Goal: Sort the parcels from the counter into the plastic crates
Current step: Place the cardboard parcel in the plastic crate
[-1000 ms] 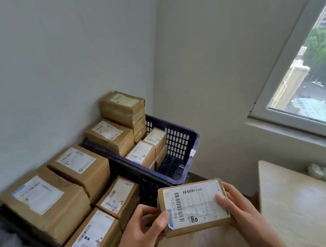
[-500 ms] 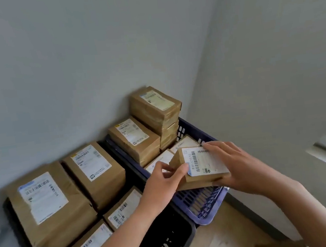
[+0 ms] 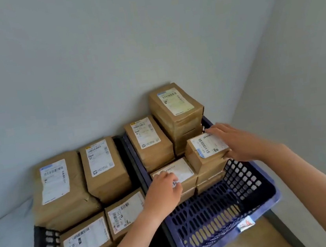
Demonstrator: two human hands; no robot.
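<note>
My right grip (image 3: 240, 142) lies flat-fingered on the parcel (image 3: 202, 149), thumb at its near edge, atop a stack in the blue crate (image 3: 247, 178). My left grip (image 3: 162, 191) rests curled on the lower parcel (image 3: 181, 171) beside it; whether it pinches anything I cannot tell. I judge the parcel light, stiff and paper-wrapped, best clasped across its short sides.

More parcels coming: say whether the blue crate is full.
Not full: blue crate bare in its near half, parcels only in the far half.
</note>
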